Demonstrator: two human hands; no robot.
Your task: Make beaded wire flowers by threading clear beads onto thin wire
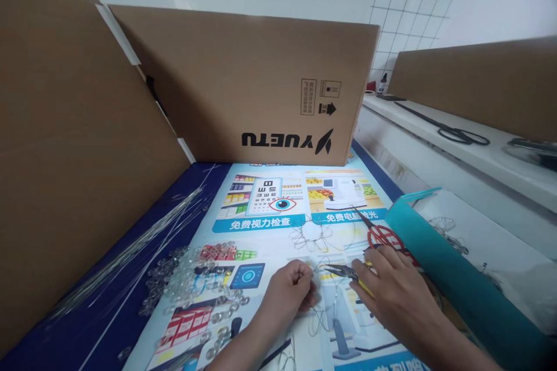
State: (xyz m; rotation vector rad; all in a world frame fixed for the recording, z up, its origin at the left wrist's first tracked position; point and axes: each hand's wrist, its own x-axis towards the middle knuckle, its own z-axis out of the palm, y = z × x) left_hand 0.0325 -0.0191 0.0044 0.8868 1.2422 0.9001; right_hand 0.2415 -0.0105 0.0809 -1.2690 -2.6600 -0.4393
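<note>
My left hand (290,288) is closed in a pinch on a thin wire (322,308) bent into loops, which hangs below and right of the fingers. In my right hand (391,284) are yellow-handled pliers (342,270), their jaws pointing left close to the wire loops. Whether the jaws touch the wire I cannot tell. Just beyond both hands lies a looped, flower-like wire piece (311,233) on the printed poster. Red-handled scissors (385,236) rest right behind my right hand, partly hidden by it. Clear glass-like beads (191,278) are spread to the left.
A bundle of straight wires (134,252) lies on the blue cloth at left. Cardboard panels (243,81) stand at the back and left. At right sits a teal-edged box (452,255) holding wire pieces. Black scissors (461,134) lie on a white ledge (435,116).
</note>
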